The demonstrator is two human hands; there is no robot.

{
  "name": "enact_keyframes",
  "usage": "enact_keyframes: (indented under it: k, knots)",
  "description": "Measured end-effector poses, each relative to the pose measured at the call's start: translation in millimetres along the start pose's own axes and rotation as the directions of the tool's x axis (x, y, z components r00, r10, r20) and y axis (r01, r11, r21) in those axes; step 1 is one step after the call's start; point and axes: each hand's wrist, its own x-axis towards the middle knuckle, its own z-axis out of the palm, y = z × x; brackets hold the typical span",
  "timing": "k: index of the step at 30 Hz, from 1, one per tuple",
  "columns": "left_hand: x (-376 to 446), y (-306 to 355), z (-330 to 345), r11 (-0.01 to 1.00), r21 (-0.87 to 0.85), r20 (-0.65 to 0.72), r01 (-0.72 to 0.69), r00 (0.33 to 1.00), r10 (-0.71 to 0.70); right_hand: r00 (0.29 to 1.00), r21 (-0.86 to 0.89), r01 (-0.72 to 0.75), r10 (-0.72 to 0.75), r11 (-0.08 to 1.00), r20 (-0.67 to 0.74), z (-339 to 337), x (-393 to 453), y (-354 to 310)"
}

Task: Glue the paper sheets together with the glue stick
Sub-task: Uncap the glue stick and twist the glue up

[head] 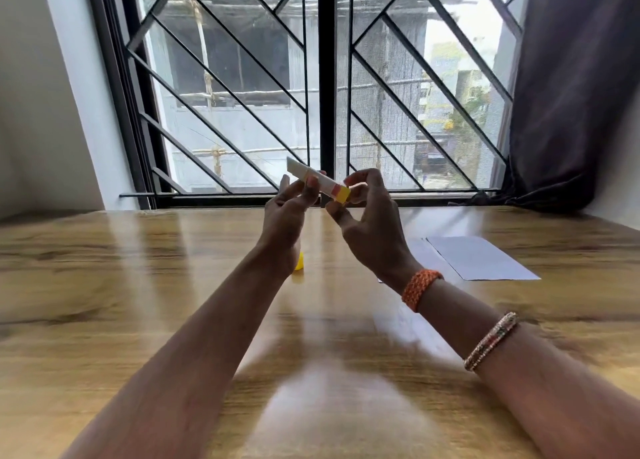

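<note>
The glue stick [317,180] is being held up above the desk [138,285], pinched in the left grip [289,212] and right grip [369,216]. The paper sheets [478,257] are lying flat at right, the yellow cap [300,262] nearby.

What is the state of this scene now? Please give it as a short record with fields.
glue stick: uncapped glue stick held in the air above the table, tilted, white end up and to the left
left hand: left hand pinches the middle of the stick
right hand: right hand holds the yellow base end
cap: yellow cap rests on the table, partly hidden by the left wrist
paper sheets: paper sheets lie flat on the table at the right, overlapping, untouched
progress: no glue on the paper that I can see
</note>
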Motion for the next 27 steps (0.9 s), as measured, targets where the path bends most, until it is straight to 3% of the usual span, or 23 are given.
enact_keyframes:
  k: [3,6,11,15,19,22,27]
  knots:
    - [-1,2,2,1.000,0.015,0.014,0.008,1.000,-0.008,0.998,-0.012,0.008,-0.009,1.000,-0.065,-1,1,0]
    - [-3,3,1,1.000,0.015,0.020,0.023,1.000,-0.023,0.999,-0.035,-0.008,0.006,0.999,-0.039,-2,5,5]
    - [-7,2,4,0.999,0.035,0.060,0.019,0.998,-0.021,0.984,0.076,-0.176,0.175,0.982,0.020,-6,9,6]
    - [-9,3,4,1.000,0.011,-0.005,0.006,1.000,-0.006,0.984,0.217,-0.177,0.168,0.960,0.056,-5,9,5]
    - [-7,7,3,1.000,-0.002,-0.024,0.015,1.000,-0.015,0.996,0.108,-0.082,0.078,0.991,0.048,-2,5,3]
    - [-6,8,3,1.000,-0.015,-0.015,0.027,1.000,-0.028,0.995,0.122,-0.101,0.098,0.987,0.031,-3,7,4]
    - [-13,11,7,0.999,0.011,0.016,0.041,0.999,-0.041,0.981,0.155,-0.164,0.144,0.974,0.133,-8,6,1]
